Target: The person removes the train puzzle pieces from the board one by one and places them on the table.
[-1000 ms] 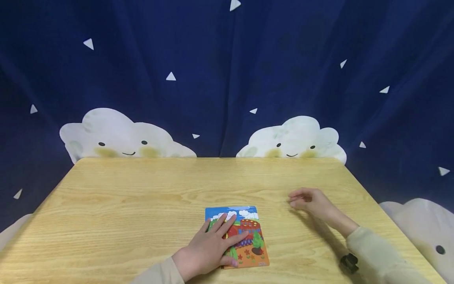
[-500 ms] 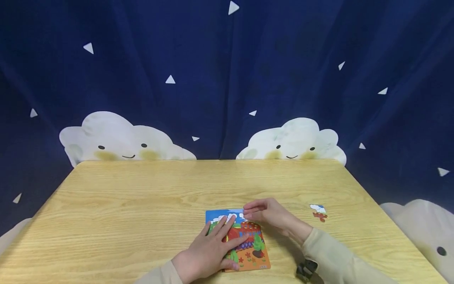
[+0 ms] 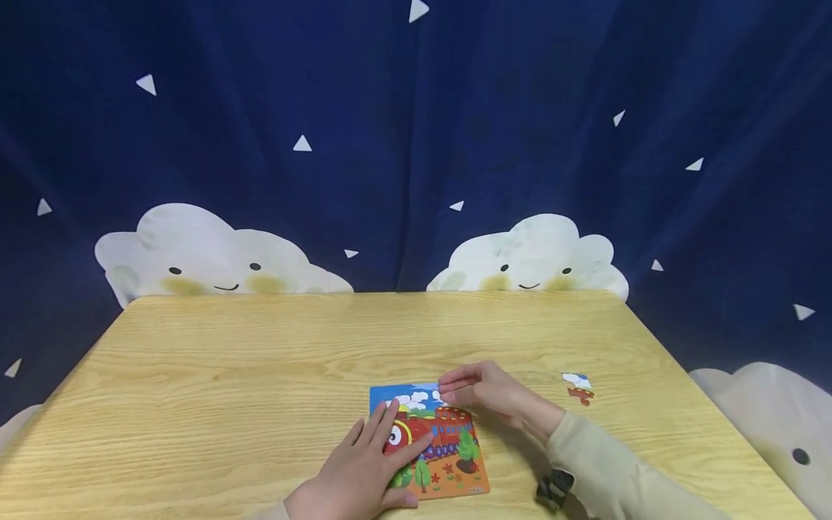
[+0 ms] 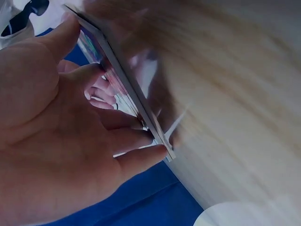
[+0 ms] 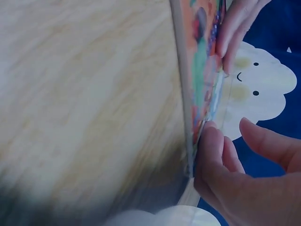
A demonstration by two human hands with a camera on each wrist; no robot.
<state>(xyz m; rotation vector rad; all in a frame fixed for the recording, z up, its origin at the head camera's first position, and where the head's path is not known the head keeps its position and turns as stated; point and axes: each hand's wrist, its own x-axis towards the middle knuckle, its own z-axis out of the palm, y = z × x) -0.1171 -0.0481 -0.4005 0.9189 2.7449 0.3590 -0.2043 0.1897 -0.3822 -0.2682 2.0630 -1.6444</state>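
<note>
- Head view: a train jigsaw puzzle (image 3: pixel 451 433) lies flat on the wooden table (image 3: pixel 227 375), near its front edge, showing a red locomotive with carriages, white clouds, green trees and orange ground.
- Head view: the left hand (image 3: pixel 370 466) lies over the puzzle's left side, fingers spread and extended, grasping nothing.
- Head view: the right hand (image 3: pixel 494 393) is at the puzzle's upper right corner, fingers reaching over it, with no grip on anything visible.
- Head view: loose jigsaw material (image 3: pixel 577 388), blue, white and red, lies to the right, apart from the puzzle; whether one piece or two, I cannot tell.
- Head view: behind the table hangs a navy curtain (image 3: pixel 416 144) printed with smiling clouds.
- Left wrist view: the puzzle appears edge-on, the left hand's fingers resting across its printed face.
- Right wrist view: the right hand's bent fingers touch the puzzle's corner, its thumb held away.
</note>
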